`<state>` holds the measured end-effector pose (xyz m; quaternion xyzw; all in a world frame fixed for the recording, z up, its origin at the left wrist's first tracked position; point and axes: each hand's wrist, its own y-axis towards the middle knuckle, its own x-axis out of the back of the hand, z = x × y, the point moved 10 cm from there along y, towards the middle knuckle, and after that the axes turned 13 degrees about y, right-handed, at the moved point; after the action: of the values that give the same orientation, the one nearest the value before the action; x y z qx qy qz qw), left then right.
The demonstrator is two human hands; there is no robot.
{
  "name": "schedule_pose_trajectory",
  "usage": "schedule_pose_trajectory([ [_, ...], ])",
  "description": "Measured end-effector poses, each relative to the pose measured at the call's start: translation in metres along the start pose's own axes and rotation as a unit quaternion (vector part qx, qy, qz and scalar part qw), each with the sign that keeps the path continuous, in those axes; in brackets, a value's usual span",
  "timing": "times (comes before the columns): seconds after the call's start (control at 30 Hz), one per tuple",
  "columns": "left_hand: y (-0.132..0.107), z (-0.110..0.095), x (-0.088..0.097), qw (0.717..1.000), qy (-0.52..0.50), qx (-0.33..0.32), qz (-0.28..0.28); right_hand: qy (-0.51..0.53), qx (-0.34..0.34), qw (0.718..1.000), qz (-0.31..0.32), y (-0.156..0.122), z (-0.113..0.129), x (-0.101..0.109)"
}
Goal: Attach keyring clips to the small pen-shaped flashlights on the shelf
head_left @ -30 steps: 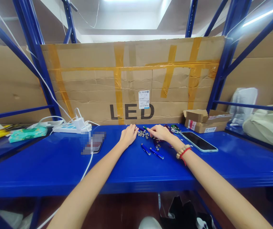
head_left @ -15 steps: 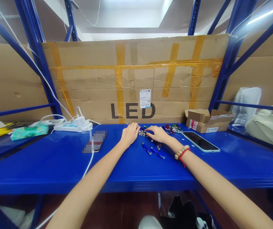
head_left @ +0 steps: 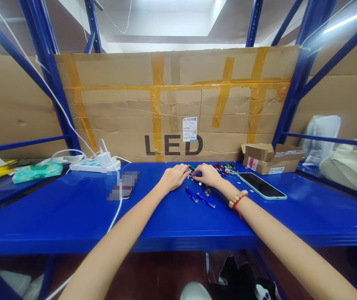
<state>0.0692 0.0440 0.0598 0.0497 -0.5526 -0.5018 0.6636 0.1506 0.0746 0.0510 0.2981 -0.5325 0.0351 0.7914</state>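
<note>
Fingers bent and together, my left hand (head_left: 174, 177) rests on the blue shelf surface with its fingertips by several small silver round pieces (head_left: 189, 176). Something small shows at those fingertips, too small to name. Just to the right, my right hand (head_left: 208, 175) has thumb and forefinger curled into a pinch close to the left fingertips; what it pinches cannot be made out. Nearer to me lie two short blue metal tubes with silver ends, one on the left (head_left: 191, 194) and one on the right (head_left: 206, 200). More small tubes lie partly hidden under the right hand.
Behind my right hand are red and green tubes (head_left: 230, 168). A light-cased phone (head_left: 261, 186) and an open cardboard box (head_left: 268, 158) stand right. Another phone (head_left: 128, 189), a white cable (head_left: 116, 218) and a power strip (head_left: 93, 165) lie left. Tall cardboard (head_left: 118, 112) closes off the back.
My left hand has moved right, covering most of the silver pieces and closing the gap to the right hand. My right fingertips have drawn closer together. The two front tubes lie where they were.
</note>
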Motion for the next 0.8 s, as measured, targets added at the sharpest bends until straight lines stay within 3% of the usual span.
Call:
schedule_pose_trajectory([
  [0.23, -0.001, 0.009, -0.004, 0.999, -0.012, 0.033, 0.004, 0.143, -0.048, 0.986, -0.064, 0.004, -0.016, 0.005],
  [0.43, 0.000, -0.003, -0.007, 0.999, -0.009, -0.018, 0.043, 0.131, -0.056, 0.988, -0.061, 0.004, -0.019, 0.006],
  [0.8, 0.000, -0.003, -0.009, 0.998, -0.008, -0.014, 0.064, 0.090, -0.077, 0.993, -0.014, 0.001, -0.012, 0.006],
])
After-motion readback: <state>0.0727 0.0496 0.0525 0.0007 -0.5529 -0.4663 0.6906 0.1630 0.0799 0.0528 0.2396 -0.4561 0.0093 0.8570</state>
